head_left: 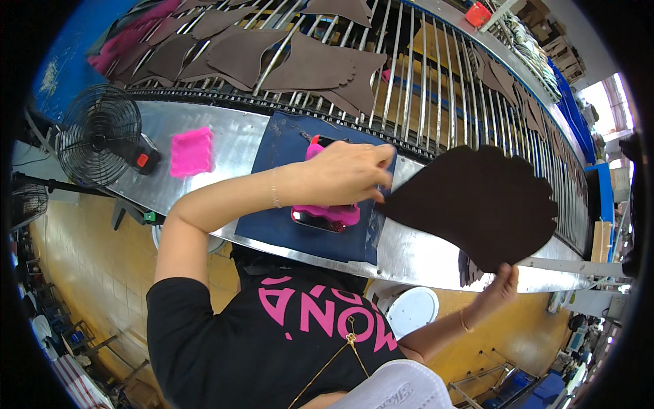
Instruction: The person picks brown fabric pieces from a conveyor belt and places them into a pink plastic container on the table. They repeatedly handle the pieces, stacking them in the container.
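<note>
A large dark brown piece (477,204), flat like leather or fabric with one scalloped edge, is held up over the right part of the metal table. My right hand (501,286) pinches its lower edge. At its narrow left tip is my left hand (351,174), with the fingers bent together on the tip. Beneath my left hand and forearm, a pink and black object (334,217) with a red end lies on a dark blue mat (269,198); my hand hides its middle, and I cannot tell its kind.
Beyond the table (235,126) runs a rack of metal rods (409,88) carrying several brown pieces (313,65). A black fan (99,136) stands at the left, near a pink wavy-edged pad (191,152). A small stack of dark pieces (469,269) sits by the front edge.
</note>
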The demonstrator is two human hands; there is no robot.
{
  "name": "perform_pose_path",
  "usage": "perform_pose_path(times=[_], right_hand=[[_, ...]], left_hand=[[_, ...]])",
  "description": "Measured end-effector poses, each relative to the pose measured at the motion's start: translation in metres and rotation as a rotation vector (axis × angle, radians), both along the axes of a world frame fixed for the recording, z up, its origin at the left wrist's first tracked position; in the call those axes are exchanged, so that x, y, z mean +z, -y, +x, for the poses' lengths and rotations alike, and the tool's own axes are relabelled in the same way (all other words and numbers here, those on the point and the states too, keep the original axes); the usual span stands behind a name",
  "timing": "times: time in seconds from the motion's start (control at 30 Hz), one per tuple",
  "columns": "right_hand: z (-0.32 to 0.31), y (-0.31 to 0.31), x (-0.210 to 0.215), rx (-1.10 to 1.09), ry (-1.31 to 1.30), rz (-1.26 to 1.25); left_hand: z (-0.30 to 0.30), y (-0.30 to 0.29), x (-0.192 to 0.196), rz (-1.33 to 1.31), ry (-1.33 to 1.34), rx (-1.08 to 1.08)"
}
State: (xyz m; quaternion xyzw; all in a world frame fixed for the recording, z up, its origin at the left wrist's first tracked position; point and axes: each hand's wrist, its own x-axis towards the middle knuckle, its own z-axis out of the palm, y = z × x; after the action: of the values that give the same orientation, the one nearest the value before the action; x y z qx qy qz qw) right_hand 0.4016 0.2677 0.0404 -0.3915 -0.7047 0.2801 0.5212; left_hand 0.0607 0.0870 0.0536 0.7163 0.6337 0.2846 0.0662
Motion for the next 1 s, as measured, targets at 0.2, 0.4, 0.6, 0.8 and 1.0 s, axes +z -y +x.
perform_pose_path(times=[0.2,0.4,0.6,0.8,1.0], right_hand=[[-0.003,0.001,0.095,-0.014,0.632,0.587],[-0.052,-0.006,0.123,-0.016,0.770,0.796],[-0.034,-0.037,0.094,-0.290,0.324,0.293],[0.056,-0.150,-0.053,-0.376,0.626,-0.051],[0.079,-0.170,-0.143,-0.605,0.860,-0.200]], left_hand=[[0.004,-0.039,0.067,0.353,0.186,-0.022],[-0.024,-0.085,0.032,0.293,0.046,-0.018],[-0.115,-0.083,-0.029,0.002,1.297,0.289],[-0.206,-0.110,-0.118,0.369,1.743,0.704],[-0.265,-0.133,-0.183,0.453,1.810,0.708]])
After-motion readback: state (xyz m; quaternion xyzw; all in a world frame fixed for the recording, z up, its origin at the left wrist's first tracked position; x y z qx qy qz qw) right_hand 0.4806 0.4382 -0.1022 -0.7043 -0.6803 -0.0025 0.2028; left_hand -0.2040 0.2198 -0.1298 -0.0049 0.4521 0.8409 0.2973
